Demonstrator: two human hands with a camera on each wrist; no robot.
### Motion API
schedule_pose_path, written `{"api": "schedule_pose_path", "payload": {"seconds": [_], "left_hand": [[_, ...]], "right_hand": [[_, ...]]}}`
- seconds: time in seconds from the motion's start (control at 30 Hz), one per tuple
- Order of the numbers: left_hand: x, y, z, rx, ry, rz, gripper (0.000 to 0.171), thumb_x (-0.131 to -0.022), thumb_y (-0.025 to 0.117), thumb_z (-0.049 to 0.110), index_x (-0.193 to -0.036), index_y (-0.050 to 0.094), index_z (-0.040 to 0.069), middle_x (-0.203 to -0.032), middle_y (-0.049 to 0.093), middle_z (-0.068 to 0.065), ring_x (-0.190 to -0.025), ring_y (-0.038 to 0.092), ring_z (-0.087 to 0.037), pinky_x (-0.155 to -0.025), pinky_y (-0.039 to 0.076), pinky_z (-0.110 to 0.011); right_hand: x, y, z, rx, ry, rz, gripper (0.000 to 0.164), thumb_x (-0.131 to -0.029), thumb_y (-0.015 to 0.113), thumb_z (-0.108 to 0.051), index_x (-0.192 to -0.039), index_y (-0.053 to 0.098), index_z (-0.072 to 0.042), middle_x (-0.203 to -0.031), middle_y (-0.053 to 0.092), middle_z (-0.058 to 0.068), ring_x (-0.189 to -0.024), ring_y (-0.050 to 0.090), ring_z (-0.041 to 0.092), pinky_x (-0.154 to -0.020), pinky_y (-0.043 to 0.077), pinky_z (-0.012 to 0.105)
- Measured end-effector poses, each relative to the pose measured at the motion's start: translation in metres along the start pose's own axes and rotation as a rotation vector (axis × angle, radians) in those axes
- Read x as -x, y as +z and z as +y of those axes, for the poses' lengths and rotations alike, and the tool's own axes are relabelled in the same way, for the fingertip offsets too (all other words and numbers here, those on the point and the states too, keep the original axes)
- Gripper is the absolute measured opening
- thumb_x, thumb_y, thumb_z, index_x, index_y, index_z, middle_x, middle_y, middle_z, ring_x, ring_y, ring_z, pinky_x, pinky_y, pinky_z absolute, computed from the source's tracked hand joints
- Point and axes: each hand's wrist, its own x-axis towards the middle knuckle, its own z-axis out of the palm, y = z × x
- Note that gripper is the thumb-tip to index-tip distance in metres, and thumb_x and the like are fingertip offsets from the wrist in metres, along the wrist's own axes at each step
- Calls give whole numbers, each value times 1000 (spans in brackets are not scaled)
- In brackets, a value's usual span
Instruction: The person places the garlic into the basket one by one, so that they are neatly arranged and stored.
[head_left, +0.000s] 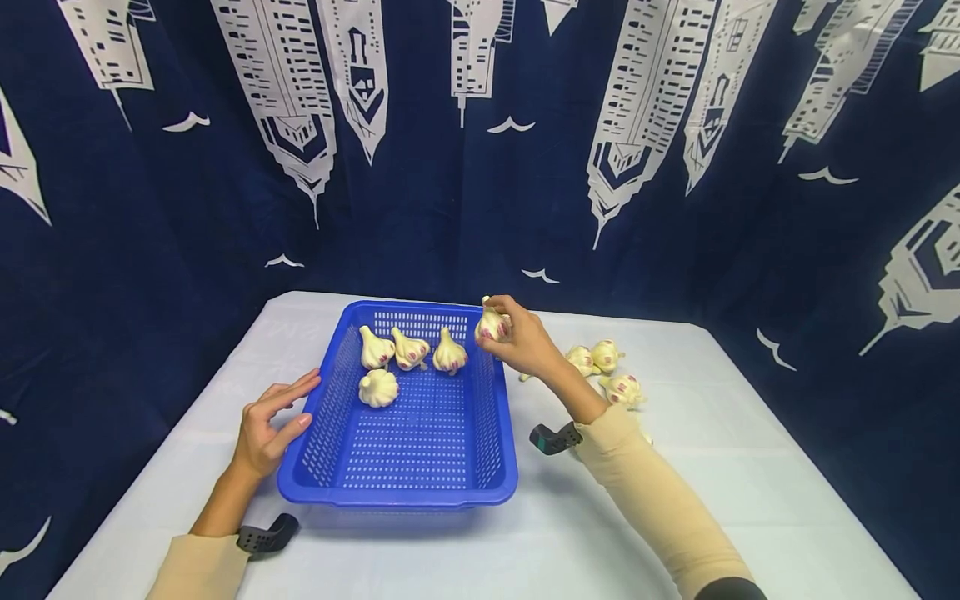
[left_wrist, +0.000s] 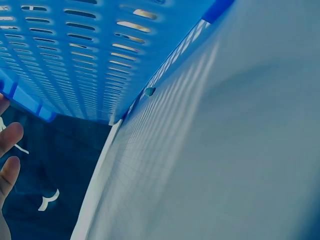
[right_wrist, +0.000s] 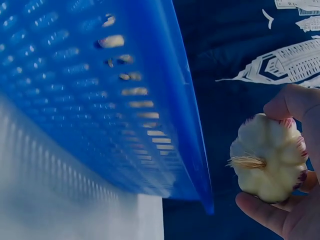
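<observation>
My right hand point(head_left: 527, 340) pinches a garlic bulb point(head_left: 491, 325) between thumb and fingers at the far right rim of a blue basket point(head_left: 397, 497). In the right wrist view the same garlic bulb point(right_wrist: 270, 157) shows its root tuft, beside the basket wall point(right_wrist: 165, 100). Inside the basket, toward the back, lie several bulbs, among them a round one point(head_left: 378, 388) and one with its stem up point(head_left: 450, 352). My left hand point(head_left: 266, 427) has its fingers extended at the basket's left rim. Only its fingertips point(left_wrist: 10, 172) appear in the left wrist view.
Several more garlic bulbs point(head_left: 621, 390) lie on the white table point(head_left: 720, 467) right of the basket, partly behind my right forearm. A dark blue cloth point(head_left: 465, 217) printed with white buildings hangs behind the table. Each wrist wears a black band point(head_left: 555, 438).
</observation>
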Motion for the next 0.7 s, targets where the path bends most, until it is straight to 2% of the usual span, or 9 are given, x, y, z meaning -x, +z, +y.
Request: {"api": "schedule_pose_path", "payload": {"seconds": [0.2, 0.43, 0.5, 0.7], "left_hand": [[0, 2, -1, -2, 4, 22, 48, -71, 59, 3, -117, 68, -9, -125, 65, -18, -90, 60, -13, -74, 38, -19], [1, 6, -5, -8, 17, 72, 48, -65, 59, 1, -111, 69, -11, -120, 65, -22, -85, 60, -19, -72, 38, -19], [1, 5, -5, -9, 12, 66, 48, -66, 59, 1, -112, 69, -10, -121, 65, -21, -85, 60, -18, -73, 38, -19], [-2, 2, 0, 0, 7, 25, 48, -71, 59, 4, -117, 68, -8, -126, 65, -17, -90, 59, -10, -73, 38, -19]], "right_hand": [[-7, 9, -6, -22, 6, -18, 72, -80, 74, -16, -142, 41, -5, -131, 58, 25, -102, 65, 34, -75, 57, 36], [-14, 16, -11, 43, 22, -41, 69, -75, 76, -19, -136, 54, 4, -112, 63, 19, -83, 60, 24, -67, 52, 29], [-16, 16, -12, 58, 24, -44, 67, -74, 77, -18, -133, 57, 6, -107, 63, 18, -82, 58, 23, -65, 50, 29], [-19, 15, -12, 66, 43, -66, 65, -73, 77, -18, -131, 59, 4, -109, 63, 17, -84, 57, 24, -66, 49, 29]]}}
